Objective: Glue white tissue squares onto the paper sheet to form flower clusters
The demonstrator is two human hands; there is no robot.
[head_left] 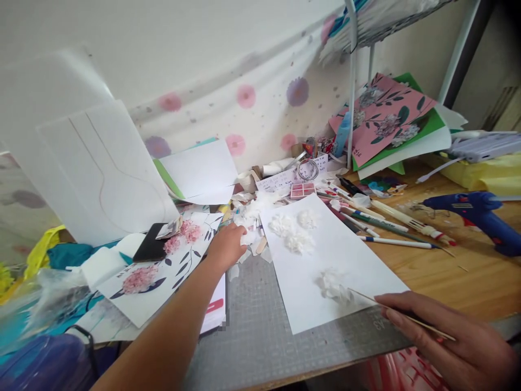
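My right hand [443, 331] pinches a thin wooden stick [407, 315]. The stick's tip meets a crumpled white paper cluster [336, 285] at the lower part of a white sheet [313, 320]. Higher on that sheet sit several fluffy white paper clusters [295, 240]. With its fingers curled, my left hand [228, 247] is at the pile of white paper scraps [260, 209], left of the sheet. A white paper scrap [250, 237] shows at its fingertips, which are partly hidden. Beneath the sheet lies a grey cutting mat [252, 315].
Left, a picture with pink flowers [140, 278] lies under a dark phone-like object [150, 244]. Pens and brushes [378, 222] and a blue glue gun [476, 209] lie right. A pink flower picture [391, 119] leans behind. A shelf post [352, 81] stands at the back.
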